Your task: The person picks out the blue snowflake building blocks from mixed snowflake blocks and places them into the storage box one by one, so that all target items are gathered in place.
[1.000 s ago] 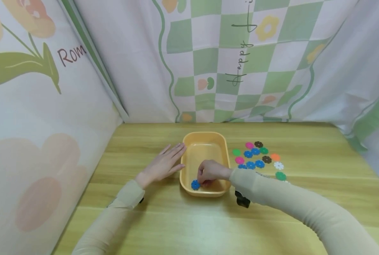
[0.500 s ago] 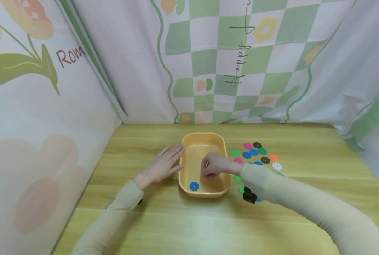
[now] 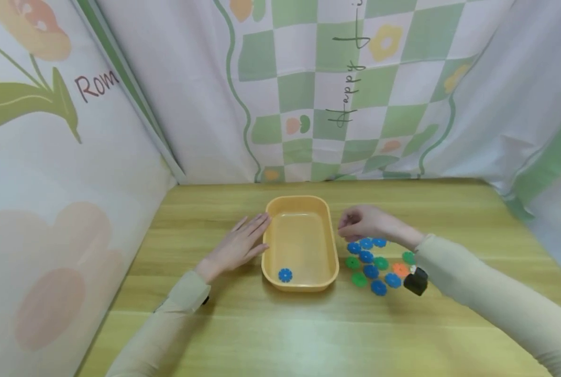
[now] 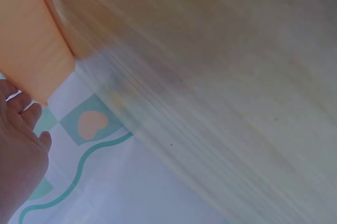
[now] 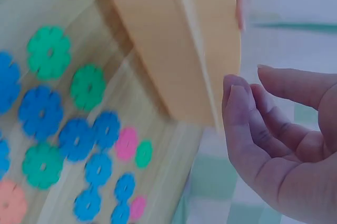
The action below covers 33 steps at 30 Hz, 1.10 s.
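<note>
My left hand (image 3: 235, 247) rests with extended fingers against the left rim of a yellow-orange plastic tub (image 3: 301, 241). Inside it, near the front left corner, lies one blue snowflake-shaped plastic disc (image 3: 285, 275). My right hand (image 3: 367, 222) is right of the tub, above the far part of a group of similar discs. In the right wrist view, the thumb and loosely bent fingers (image 5: 239, 113) stand apart with nothing between them. Blue discs (image 5: 41, 112), green discs (image 5: 49, 52) and pink discs (image 5: 126, 143) lie below. The hand hides several far discs from the head view.
On the wooden table (image 3: 280, 335), an orange disc (image 3: 400, 269) lies among the others near a black wrist camera (image 3: 416, 281). A checkered green-and-white curtain (image 3: 337, 104) closes off the back, and a printed cloth wall (image 3: 73, 209) stands at the left.
My right hand has left the tub and moved right, over the discs. The blue disc stays in the tub, and my left hand keeps its place at the rim.
</note>
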Tool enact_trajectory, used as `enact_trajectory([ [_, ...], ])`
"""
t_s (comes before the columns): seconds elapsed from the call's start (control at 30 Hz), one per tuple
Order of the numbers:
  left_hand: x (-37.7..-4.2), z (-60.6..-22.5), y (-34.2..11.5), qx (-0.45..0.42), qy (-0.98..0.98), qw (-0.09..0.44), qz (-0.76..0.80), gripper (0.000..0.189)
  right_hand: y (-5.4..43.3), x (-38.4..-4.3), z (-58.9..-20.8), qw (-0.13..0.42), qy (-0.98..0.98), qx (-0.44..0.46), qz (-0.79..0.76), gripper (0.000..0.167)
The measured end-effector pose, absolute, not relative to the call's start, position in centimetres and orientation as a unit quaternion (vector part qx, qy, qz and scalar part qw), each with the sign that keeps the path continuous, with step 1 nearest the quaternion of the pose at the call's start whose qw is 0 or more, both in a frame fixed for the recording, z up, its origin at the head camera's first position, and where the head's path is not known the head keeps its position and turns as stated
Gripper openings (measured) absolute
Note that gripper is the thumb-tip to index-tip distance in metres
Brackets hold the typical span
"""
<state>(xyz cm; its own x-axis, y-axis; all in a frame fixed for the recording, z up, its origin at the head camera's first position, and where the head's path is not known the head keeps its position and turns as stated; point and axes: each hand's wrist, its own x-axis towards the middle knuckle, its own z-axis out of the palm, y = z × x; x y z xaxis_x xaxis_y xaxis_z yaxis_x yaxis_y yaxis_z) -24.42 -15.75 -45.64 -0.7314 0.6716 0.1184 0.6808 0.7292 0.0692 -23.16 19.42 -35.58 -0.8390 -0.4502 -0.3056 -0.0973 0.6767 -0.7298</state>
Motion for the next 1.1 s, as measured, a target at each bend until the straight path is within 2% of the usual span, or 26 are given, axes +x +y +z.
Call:
enact_trajectory([
  [0.23,-24.2,-45.7,-16.2,-0.355,-0.932,0.038,-0.062,0.069,22.9,-23.4,-36.2,0.214,0.904,-0.122,-0.350,0.026],
  [0.63,-24.2,-45.9,-16.1,-0.358,-0.931,0.047,-0.048,0.068,27.7,-24.0,-40.4,0.141,0.934,-0.121,-0.306,0.026],
  [0.9,-24.2,-45.8,-15.7,-0.362,-0.930,0.047,-0.045,0.068,29.1,-24.1,-41.9,0.167,0.933,-0.093,-0.304,0.031],
  [1.1,-24.3,-45.8,-15.8,-0.363,-0.929,0.047,-0.051,0.068,29.0,-24.4,-42.5,0.164,0.938,-0.095,-0.291,0.034],
])
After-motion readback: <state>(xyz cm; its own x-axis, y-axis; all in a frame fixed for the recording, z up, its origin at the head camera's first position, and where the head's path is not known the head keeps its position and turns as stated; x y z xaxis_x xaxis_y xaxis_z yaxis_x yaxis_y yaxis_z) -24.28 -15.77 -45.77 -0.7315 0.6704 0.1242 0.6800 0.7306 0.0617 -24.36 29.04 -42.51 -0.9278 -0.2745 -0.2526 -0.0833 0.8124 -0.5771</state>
